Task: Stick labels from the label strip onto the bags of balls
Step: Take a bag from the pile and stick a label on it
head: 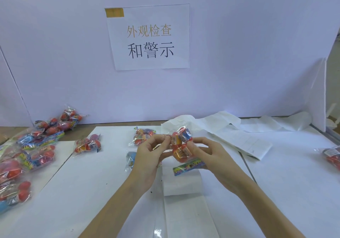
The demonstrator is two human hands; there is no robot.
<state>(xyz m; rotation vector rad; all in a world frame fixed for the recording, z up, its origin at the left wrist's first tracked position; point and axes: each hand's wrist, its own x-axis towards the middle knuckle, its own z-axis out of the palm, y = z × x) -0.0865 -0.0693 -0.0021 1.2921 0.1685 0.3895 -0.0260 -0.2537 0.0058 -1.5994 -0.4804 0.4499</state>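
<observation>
Both hands meet above the middle of the tabletop (276, 164): your left hand (147, 153) curls its fingers onto the left edge of the held bag of balls (181, 145), and your right hand (207, 151) pinches its right edge, so the bag is raised between them. Whether a label is caught between your fingertips cannot be told.

Left to right: a pile of bags (27, 145) lies at the far left, some partly off the white sheet; a single bag (88, 145) lies apart from it, nearer centre; another bag (141, 135) sits just behind your left hand, and a blue-tinted bag (129, 159) shows beside your left wrist. A backing paper (184, 206) runs along the sheet below the hands. Right of the hands, the label strip (239, 138) trails back toward a roll (301, 119) at the far wall. One more bag (331, 156) lies at the right edge.

Judged from this layout, labelling is under way on one bag. Which of the other bags already carry labels is not legible, so the remaining count is uncertain.
</observation>
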